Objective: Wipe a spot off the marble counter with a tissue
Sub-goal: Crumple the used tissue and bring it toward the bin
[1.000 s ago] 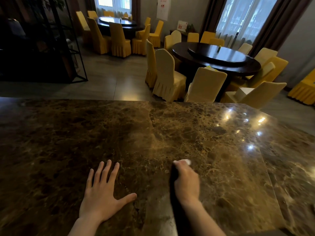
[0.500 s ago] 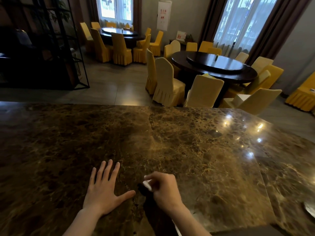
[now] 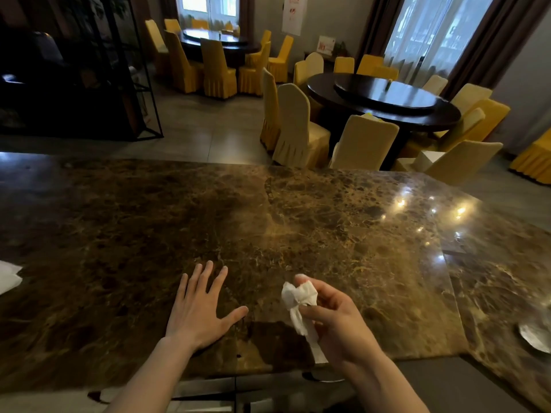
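Crumpled white tissue (image 3: 299, 302) sits pinched between the thumb and fingertips of the right hand (image 3: 337, 320), now lifted clear of the brown veined marble counter (image 3: 343, 234) after pressing on it a moment ago. That suggests the wiping stroke has paused or finished. The left hand (image 3: 198, 311) stays flat on the stone, fingers spread, holding nothing.

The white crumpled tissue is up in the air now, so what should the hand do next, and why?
Probably bring it back down to rub again. The right hand pinches the white crumpled tissue above the brown marble counter, not touching it, while the left hand lies flat on the stone. I cannot see a spot.
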